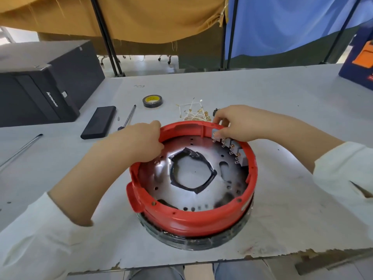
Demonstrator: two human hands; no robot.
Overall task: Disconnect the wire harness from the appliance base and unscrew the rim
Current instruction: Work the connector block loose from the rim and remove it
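While you lean over the counter [282,102], this is how things lie:

Appliance base: the round base [191,178] sits upside down near the counter's front edge, directly before you, its shiny metal plate facing up with a black-edged opening in the middle.

Rim: the red rim [193,221] rings the base and stands on a dark band at the bottom; small screw holes show along its top edge.

Left hand: your left hand [139,142] grips the rim's far-left edge, fingers curled over the top and into the inside.

Right hand: your right hand [236,124] reaches over the far-right edge, with thumb and fingertips pinching the first grey switch block [215,134] in the row mounted inside the rim.

Switch row: three more grey blocks [236,150] with brass terminals follow along the inner right wall.

Wire harness: a loose bundle of pale wires with brass terminals [193,113] lies on the counter just behind the base, apart from it.

Tools: a screwdriver [129,117] lies behind your left hand; another long tool [20,149] lies at far left.

Other items: a roll of black tape [152,101], a flat black case [99,122] and a black computer tower [44,85] sit farther back and left; a blue and orange box [361,63] is at far right.
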